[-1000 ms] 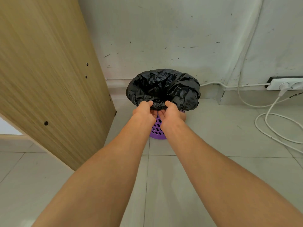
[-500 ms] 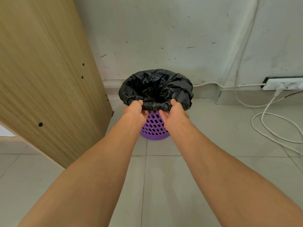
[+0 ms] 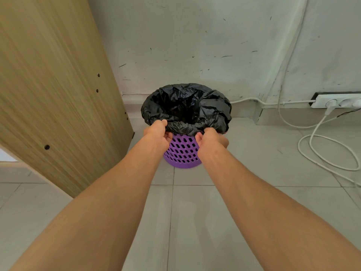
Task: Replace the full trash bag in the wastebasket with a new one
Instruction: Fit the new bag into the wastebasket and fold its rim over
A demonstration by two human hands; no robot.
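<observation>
- Black plastic trash bag (image 3: 187, 106) is lining a purple wastebasket (image 3: 182, 153).
- Left hand (image 3: 157, 133) and right hand (image 3: 211, 138) are each gripping the bag's near edge.

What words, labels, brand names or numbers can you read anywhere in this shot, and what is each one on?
None: no readable text shows in this view.
Black trash bag, gripped by the left hand and right hand: plain, no print.
Purple wastebasket: only holes, no label.
White power strip: no marking can be made out.
Wooden panel and wall: only scuffs and screw holes.
</observation>
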